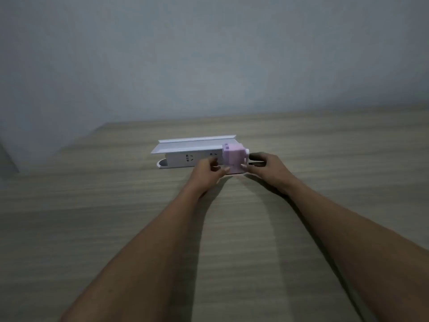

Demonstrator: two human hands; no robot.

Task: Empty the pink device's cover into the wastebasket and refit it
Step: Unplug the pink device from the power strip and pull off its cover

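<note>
A small pink box-shaped device [233, 156] stands on the wooden table [116, 228], at the right end of a white holder. My left hand [207, 171] reaches it from the left, fingertips touching its lower front edge. My right hand [270, 167] is at its right side, thumb against the front corner and fingers curled near a dark part sticking out to the right. Both hands are on the device, which rests on the table. Its cover cannot be told apart from its body. No wastebasket is in view.
A white tray-like holder [197, 144] lies behind and left of the device, with a white power strip [185, 159] in it showing its sockets. A plain grey wall rises behind the table's far edge. The table's left edge runs diagonally at far left.
</note>
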